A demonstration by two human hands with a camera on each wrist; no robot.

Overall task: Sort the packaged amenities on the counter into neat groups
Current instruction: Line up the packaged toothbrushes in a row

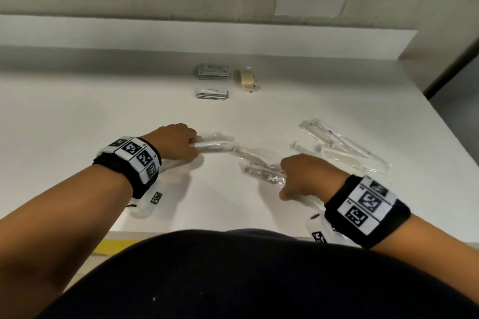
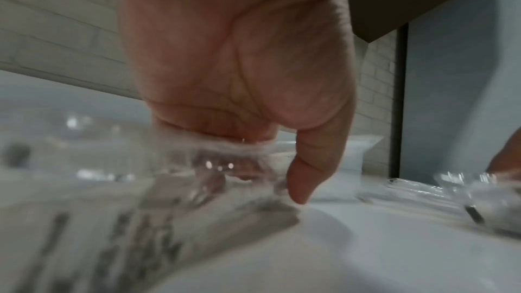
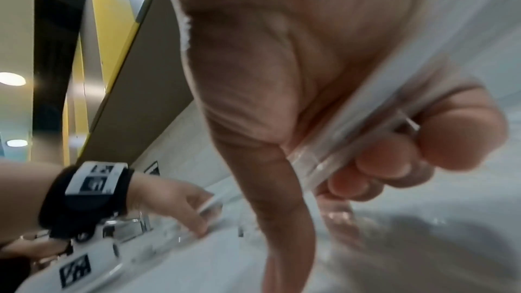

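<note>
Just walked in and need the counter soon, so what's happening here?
A person is sorting wrapped amenities on the white counter. The left hand grips one clear-wrapped long packet, and the right hand grips another clear packet. A loose pile of similar packets lies to the right, unsorted. At the back, two stacks of flat sachets and a group of cream-coloured items already sit in neat groups.

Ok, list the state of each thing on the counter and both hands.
Left hand: grips a clear packet.
Right hand: grips another clear packet.
Loose packets: scattered, unsorted.
Sachet stacks: two neat piles.
Yellow items: grouped beside the stacks.
</note>
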